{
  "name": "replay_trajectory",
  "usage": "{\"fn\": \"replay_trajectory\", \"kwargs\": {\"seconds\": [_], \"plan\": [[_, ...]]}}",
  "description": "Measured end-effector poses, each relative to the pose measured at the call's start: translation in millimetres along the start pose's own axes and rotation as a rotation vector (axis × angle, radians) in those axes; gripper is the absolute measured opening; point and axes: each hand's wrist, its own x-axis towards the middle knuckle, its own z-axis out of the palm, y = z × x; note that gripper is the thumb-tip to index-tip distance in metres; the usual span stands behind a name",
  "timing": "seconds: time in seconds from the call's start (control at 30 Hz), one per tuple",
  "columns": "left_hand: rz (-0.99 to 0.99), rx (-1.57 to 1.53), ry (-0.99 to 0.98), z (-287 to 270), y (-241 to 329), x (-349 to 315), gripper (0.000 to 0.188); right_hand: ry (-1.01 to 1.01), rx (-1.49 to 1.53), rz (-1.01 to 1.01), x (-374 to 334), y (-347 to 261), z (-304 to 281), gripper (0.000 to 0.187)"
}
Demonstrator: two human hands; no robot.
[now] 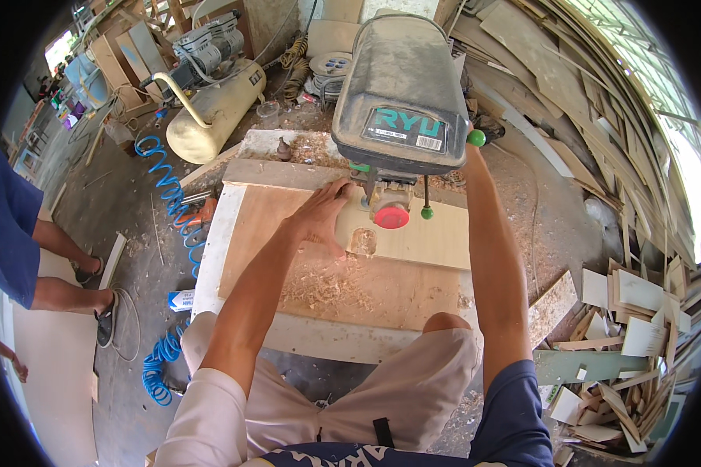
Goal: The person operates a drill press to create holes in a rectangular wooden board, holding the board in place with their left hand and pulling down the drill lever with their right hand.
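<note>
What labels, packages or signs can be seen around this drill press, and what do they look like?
Label on the drill press head: a dark plate with teal lettering, with a small white barcode sticker at its right end.
Small box on the floor: left of the work table, by the blue coiled hose; white with blue print.
Sticker on the cream air tank: small, dark, near its end.
No screens show.

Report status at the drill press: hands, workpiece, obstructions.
Left hand flat on pale wooden board. Right hand hidden behind grey drill press head. Wood shavings near board.

Head camera, looking steeply down

One close fisheye view from above the drill press (401, 86) and bench (343, 288), edges bending toward the rim.
</note>
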Motion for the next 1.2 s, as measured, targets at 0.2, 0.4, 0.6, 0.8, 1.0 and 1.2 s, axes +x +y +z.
{"fn": "replay_trajectory", "kwargs": {"seconds": [0.2, 0.4, 0.6, 0.8, 1.0, 1.2], "plan": [[-0.029, -0.001, -0.038, -3, 3, -4, 0.136, 0.042, 0.305, 0.166, -7, -28, -5, 0.030], [-0.060, 0.030, -0.027, 2, -5, -8, 0.144, 0.124, -0.077, 0.094, 5, -18, 4, 0.031], [-0.065, -0.016, -0.007, -1, 15, -1, 0.141, 0.060, 0.085, 0.163, 8, -13, -7, 0.030], [-0.068, -0.030, -0.003, 3, 4, -7, 0.138, 0.056, 0.291, 0.187, -8, -29, 8, 0.029], [-0.026, -0.103, -0.029, 2, 2, -2, 0.123, 0.077, 0.238, 0.173, -5, -17, 1, 0.029], [-0.029, -0.021, -0.031, 1, 0, -4, 0.132, 0.104, 0.153, 0.159, -7, -27, 7, 0.028]]}}
